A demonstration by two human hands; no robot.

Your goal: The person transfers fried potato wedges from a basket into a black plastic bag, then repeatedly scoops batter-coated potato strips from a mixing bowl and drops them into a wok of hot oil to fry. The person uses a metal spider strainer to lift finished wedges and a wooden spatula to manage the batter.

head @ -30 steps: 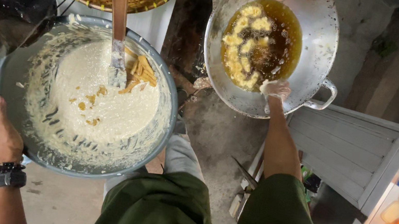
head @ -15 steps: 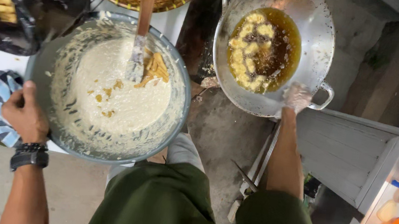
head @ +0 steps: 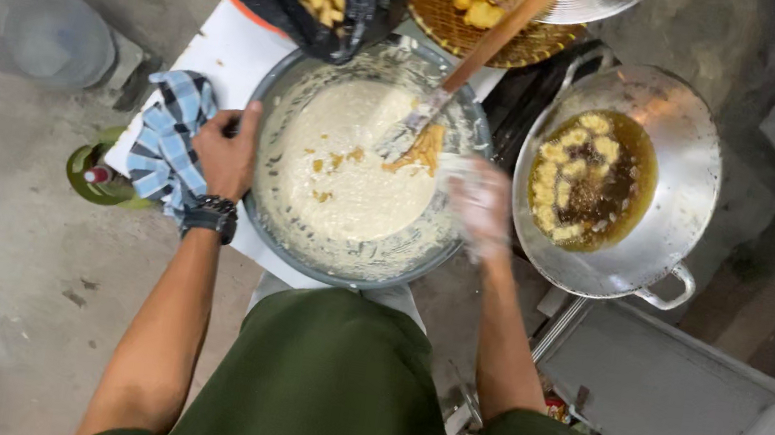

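Gripping the big round grey bowl of pale batter (head: 275, 96) at its rim, the left hand (head: 227, 153) is curling its fingers. The blurry right hand (head: 480, 205) is hovering by the far rim, fingers unclear. Beyond them, the long wooden spatula (head: 476, 58) is leaning, handle pointing up-right.

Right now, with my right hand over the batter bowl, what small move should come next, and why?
Probably dip the right hand to the battered piece beside the spatula. The hand hovers, blurred, at the batter bowl rim, the left hand steadies the opposite rim, and the wok of oil already holds frying pieces.
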